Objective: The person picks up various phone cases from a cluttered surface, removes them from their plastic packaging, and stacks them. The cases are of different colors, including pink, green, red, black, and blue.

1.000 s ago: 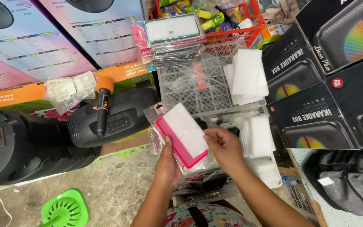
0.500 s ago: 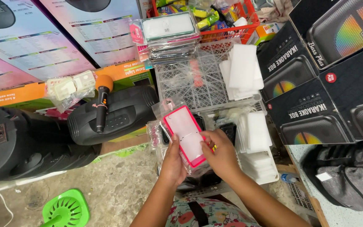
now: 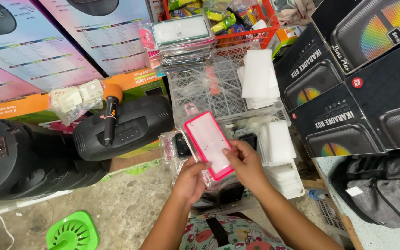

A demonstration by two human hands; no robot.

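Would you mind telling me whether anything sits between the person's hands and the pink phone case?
Nothing visible does: the left hand and right hand already grip the pink phone case directly, from below and from its right edge.

Both our forearms rise from the bottom edge and lean toward each other. Our left hand (image 3: pixel 190 181) sits lower, palm turned inward, its fingers (image 3: pixel 199 162) curled up and closed in a light grip. Our right hand (image 3: pixel 247 164) is just beside it and slightly higher, thumb pressed forward, fingers wrapped behind and closed in a pinch.
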